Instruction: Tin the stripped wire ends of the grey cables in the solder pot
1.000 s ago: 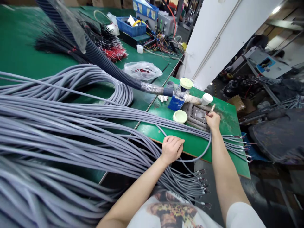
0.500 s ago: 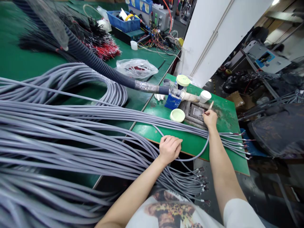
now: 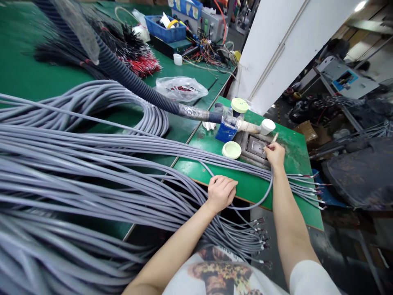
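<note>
My right hand [image 3: 275, 155] pinches the end of a grey cable [image 3: 260, 201], the thin wire tips pointing left over the solder pot [image 3: 257, 146]. The pot has a shiny square of metal inside a dark, crusted frame. From that hand the cable droops in a curve past the board's front edge to my left hand [image 3: 221, 192], whose fingers are curled closed around it. Between the hands and the pot, a row of grey cables [image 3: 202, 154] lies across the green board [image 3: 196, 164], their stripped ends out to the right.
A ribbed hose [image 3: 135, 88] crosses overhead to a nozzle by the pot. Around it stand a pale green dish [image 3: 231, 150], a yellow-lidded jar [image 3: 239, 105], a white cup [image 3: 267, 126] and a blue box [image 3: 226, 132]. Many grey cables [image 3: 92, 180] fill the left side.
The view has shifted slightly, so the scene sits a little further right. Both hands keep their hold on the cable with hardly any movement.
</note>
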Available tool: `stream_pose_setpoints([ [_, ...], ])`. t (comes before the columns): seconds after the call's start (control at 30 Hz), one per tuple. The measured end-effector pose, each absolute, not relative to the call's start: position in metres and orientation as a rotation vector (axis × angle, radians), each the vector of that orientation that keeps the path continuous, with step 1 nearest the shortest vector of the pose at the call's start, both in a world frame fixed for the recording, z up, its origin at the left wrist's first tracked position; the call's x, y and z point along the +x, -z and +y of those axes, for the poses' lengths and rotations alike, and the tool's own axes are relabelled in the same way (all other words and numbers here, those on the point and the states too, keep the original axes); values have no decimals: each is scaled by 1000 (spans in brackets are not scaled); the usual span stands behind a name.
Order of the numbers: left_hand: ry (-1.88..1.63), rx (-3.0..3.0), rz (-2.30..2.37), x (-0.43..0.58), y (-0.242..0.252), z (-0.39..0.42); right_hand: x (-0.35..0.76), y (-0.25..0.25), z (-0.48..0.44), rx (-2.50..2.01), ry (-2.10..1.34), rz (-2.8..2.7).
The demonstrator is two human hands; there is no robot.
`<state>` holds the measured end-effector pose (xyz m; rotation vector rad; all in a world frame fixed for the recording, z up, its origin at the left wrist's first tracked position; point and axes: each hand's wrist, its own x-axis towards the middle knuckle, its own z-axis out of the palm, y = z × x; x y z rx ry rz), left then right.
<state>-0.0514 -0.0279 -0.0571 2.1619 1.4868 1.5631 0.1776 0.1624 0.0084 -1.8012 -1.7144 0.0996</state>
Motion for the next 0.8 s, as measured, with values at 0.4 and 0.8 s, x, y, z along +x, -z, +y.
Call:
stream_pose_setpoints([
  [0.4, -1514, 2197, 1488, -51, 61, -28, 63, -31, 130, -1495, -397, -2138],
  [0.8, -1518, 2187, 1476, -53, 61, -28, 81, -37, 142, -1573, -205, -2124],
])
